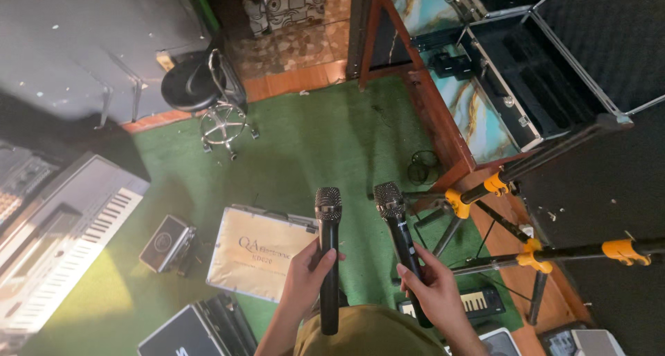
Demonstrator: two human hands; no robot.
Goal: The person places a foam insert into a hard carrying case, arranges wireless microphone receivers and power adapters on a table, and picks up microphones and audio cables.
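Holding: you stand over a green carpet (325, 141) with a black handheld microphone in each fist, both at the lower middle of the view, above the floor.
Left hand: your left hand (306, 274) is clenched around the left microphone (329, 255), thumb across the barrel.
Right hand: your right hand (433, 287) grasps the right microphone (404, 252) low on its handle.
Axes: the left microphone runs straight up the frame, mesh head away from you; the right microphone leans slightly left, its head also away. The two heads sit near each other, not touching.
Open case: a black flight case (537, 86) lies open on the marbled table (478, 117) at upper right, its dark foam slots showing nothing that can be made out.
Closed cases: a silver case with a pale yellow rectangular face (260, 252) lies flat just beyond your left hand, dark lettering at its middle; a small black box (165, 242) sits to its left.
Surroundings: a keyboard (66, 238) at far left, a black stool (208, 96) beyond, black stands with yellow clamps (526, 252) at right.
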